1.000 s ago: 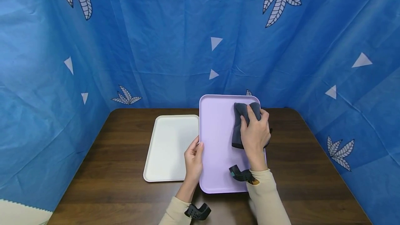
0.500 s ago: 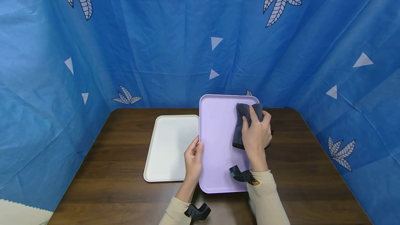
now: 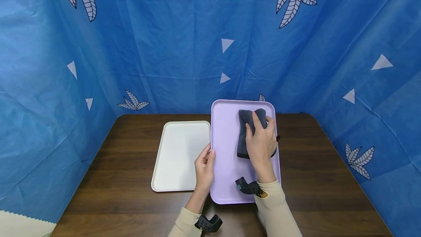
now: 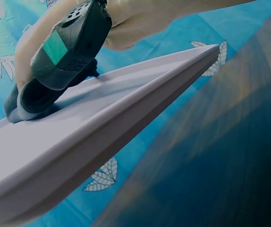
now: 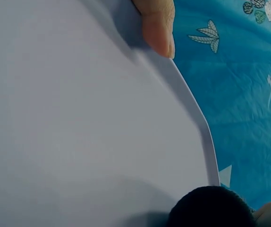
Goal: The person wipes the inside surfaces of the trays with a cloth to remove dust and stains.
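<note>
A lilac rectangular tray (image 3: pixel 226 178) is held up off the table, tilted, in the head view. My left hand (image 3: pixel 204 171) grips its left rim; the thumb (image 5: pixel 160 33) lies over that edge in the right wrist view. My right hand (image 3: pixel 262 145) holds a folded dark grey cloth (image 3: pixel 242 140) against the tray's upper right surface, fingers curled over it. Seen from the left wrist, the cloth (image 4: pixel 41 97) touches the tray's inner face. The fingers of my left hand behind the tray are hidden.
A white tray (image 3: pixel 175 160) lies flat on the brown wooden table (image 3: pixel 108 178), left of and partly behind the lilac one. Blue patterned curtain (image 3: pixel 171 46) surrounds the back and sides. Each wrist wears a black camera mount (image 3: pixel 208 223).
My right hand and the cloth shifted slightly right, then moved back left across the lilac tray. The left hand keeps its grip, and the tray has barely moved.
</note>
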`<control>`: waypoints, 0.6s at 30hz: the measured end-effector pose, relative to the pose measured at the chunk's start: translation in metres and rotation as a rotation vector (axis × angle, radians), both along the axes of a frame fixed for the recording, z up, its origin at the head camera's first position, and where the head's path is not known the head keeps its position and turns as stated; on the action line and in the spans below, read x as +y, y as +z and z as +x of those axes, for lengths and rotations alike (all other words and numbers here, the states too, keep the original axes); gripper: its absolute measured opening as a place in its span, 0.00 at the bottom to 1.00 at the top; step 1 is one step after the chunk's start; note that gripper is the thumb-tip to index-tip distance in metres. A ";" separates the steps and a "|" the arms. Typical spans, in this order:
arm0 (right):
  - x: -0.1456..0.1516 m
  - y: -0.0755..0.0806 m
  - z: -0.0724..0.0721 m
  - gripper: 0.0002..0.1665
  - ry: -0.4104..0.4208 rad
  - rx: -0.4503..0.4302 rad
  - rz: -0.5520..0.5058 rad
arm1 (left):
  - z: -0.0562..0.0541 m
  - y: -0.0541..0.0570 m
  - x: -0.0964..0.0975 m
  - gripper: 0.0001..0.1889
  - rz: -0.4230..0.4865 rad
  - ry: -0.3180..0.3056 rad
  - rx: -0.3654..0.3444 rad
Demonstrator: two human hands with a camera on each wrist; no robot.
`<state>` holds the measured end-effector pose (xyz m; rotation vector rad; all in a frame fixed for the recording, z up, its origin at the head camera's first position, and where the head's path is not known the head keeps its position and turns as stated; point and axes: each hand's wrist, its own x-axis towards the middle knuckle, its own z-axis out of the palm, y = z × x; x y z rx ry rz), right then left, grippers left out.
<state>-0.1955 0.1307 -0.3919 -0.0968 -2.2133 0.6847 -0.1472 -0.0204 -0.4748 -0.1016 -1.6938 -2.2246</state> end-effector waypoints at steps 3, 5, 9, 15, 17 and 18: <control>-0.005 0.000 0.001 0.24 0.011 0.024 0.019 | 0.000 0.000 0.000 0.20 0.004 -0.012 0.008; -0.010 0.001 0.001 0.25 0.023 0.036 0.030 | 0.000 0.000 0.000 0.20 0.010 -0.018 0.007; -0.019 0.000 0.003 0.25 0.050 0.057 0.055 | 0.001 0.000 0.000 0.20 0.003 -0.020 0.016; -0.031 0.000 0.006 0.25 0.095 0.106 0.098 | 0.001 -0.001 -0.001 0.20 0.008 -0.034 0.029; -0.035 0.000 0.007 0.25 0.108 0.115 0.111 | 0.001 -0.001 -0.001 0.20 0.013 -0.038 0.033; -0.037 -0.001 0.008 0.25 0.115 0.118 0.117 | 0.001 -0.001 -0.001 0.20 0.014 -0.039 0.033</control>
